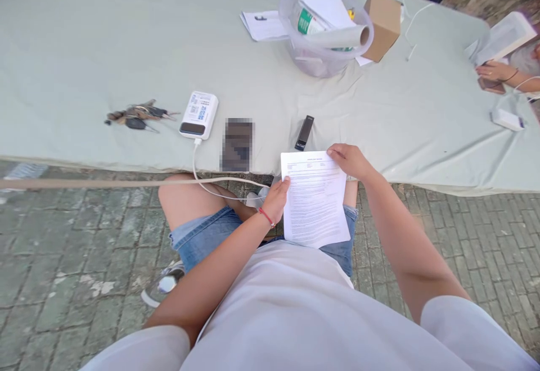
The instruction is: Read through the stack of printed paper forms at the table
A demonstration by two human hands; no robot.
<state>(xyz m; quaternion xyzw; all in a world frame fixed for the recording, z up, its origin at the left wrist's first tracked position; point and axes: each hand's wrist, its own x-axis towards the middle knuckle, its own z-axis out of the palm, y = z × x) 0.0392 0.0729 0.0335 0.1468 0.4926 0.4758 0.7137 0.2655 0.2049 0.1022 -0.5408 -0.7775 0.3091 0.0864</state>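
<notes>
A printed sheet of paper (314, 198) is held over my lap at the near edge of the table (105, 39). My left hand (276, 199) grips the sheet's left edge; a red string circles that wrist. My right hand (348, 160) pinches the sheet's top right corner. A small black device (304, 133) lies on the table just beyond the paper. A phone (237, 144) lies to its left, beside a white power bank (199, 114) whose cable hangs down toward my knee.
A bunch of keys (137, 117) lies at the left. A clear plastic tub (323, 34) with papers and a roll stands at the back, a cardboard box (383, 22) beside it. Another person's hand (495, 72) rests at the far right. Brick paving lies below.
</notes>
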